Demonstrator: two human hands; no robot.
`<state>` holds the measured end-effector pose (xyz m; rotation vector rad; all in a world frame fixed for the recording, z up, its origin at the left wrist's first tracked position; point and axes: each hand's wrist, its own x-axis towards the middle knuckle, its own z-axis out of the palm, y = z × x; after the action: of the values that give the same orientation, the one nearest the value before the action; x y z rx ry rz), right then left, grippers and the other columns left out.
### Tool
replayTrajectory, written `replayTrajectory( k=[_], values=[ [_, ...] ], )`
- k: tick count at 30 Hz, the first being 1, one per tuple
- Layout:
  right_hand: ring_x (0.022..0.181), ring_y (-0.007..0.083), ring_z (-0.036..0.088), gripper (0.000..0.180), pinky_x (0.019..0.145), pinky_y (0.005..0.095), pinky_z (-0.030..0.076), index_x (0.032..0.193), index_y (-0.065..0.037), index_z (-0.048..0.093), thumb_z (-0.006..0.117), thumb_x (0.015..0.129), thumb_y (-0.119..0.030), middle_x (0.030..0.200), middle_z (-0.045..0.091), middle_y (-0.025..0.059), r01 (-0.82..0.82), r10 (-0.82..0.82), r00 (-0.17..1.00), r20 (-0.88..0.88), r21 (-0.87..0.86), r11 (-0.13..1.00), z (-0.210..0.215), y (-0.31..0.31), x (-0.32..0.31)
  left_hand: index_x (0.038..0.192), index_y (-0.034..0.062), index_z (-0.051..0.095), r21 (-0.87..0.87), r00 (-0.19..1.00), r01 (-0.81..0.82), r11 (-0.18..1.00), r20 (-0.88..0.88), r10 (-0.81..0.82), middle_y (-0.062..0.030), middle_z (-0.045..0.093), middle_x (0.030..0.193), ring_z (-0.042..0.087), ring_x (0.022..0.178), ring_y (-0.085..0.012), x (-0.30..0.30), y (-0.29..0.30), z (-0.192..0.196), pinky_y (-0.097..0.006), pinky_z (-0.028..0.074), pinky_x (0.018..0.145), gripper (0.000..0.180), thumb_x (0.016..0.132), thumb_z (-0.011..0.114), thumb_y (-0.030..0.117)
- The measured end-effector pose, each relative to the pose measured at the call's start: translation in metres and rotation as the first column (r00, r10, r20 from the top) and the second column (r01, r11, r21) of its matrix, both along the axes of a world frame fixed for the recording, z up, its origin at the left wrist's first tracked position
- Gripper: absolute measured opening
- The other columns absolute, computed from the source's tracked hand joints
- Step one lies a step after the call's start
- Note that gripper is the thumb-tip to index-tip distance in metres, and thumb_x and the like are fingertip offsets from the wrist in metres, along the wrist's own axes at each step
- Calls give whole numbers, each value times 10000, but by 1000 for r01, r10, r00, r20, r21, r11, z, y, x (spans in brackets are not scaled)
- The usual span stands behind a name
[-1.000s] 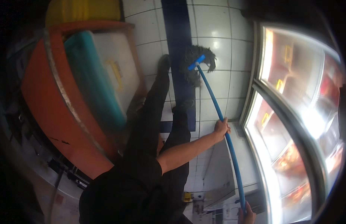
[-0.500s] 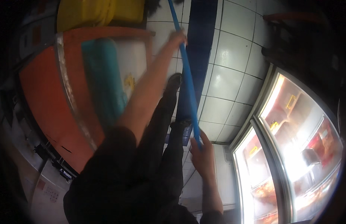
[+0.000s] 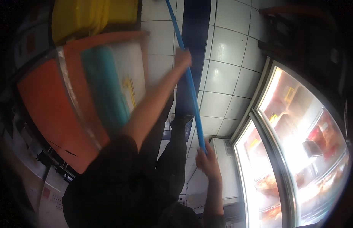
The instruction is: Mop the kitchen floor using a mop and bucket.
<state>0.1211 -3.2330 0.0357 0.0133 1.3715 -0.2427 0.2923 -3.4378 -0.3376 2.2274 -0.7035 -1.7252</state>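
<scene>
A long blue-handled broom (image 3: 192,89) runs slantwise from the top edge down to the middle of the head view. My left hand (image 3: 183,58), arm stretched forward, is closed round the upper part of the handle. Lower down, my right hand (image 3: 209,163) grips the handle close to its near end. The broom's head lies almost wholly beyond the top edge, with only a dark bit at the rim. Below the handle is a floor of white tiles (image 3: 221,79) with a dark blue strip (image 3: 191,30). One dark shoe (image 3: 181,120) stands on that strip.
At left is an orange table or counter (image 3: 43,110) holding a teal roll-shaped thing (image 3: 104,83), blurred. Yellow containers (image 3: 79,19) stand beyond it. A lit glass-door display case (image 3: 275,152) with goods inside rises at right. Dark furniture (image 3: 298,41) fills the far right.
My left hand has come nearer with the handle, and the broom's dark bristly end has slipped mostly out of view. One foot is now hidden behind my left arm. The whole view has shifted slightly.
</scene>
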Motion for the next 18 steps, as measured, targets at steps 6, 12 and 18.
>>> replayTrajectory(
  k=[6,12,18],
  values=[
    [511,49,459,425,431,218,369,1296,6,403,529,902,-92,630,467,-30,-10,87,974,-208,345,939,198,122,-87,969,6,384,161,999,42,986,26,-47,-175,579,772,618,676,-299,-145,211,185,-419,475,573,193,877,492,137],
    [530,50,461,499,395,182,383,1308,-33,414,619,862,-122,735,519,3,-338,378,817,-435,170,926,286,142,-104,943,24,347,502,820,-303,810,-296,489,-70,502,637,529,478,-157,-173,263,262,-297,423,410,135,914,452,104],
    [509,48,461,422,424,221,364,1283,14,414,546,898,-98,620,472,-29,-257,353,915,-194,396,882,223,15,-71,836,51,410,169,829,-457,873,-275,487,-52,486,615,505,477,-153,-132,189,199,-303,395,390,167,883,532,154]
  ],
)
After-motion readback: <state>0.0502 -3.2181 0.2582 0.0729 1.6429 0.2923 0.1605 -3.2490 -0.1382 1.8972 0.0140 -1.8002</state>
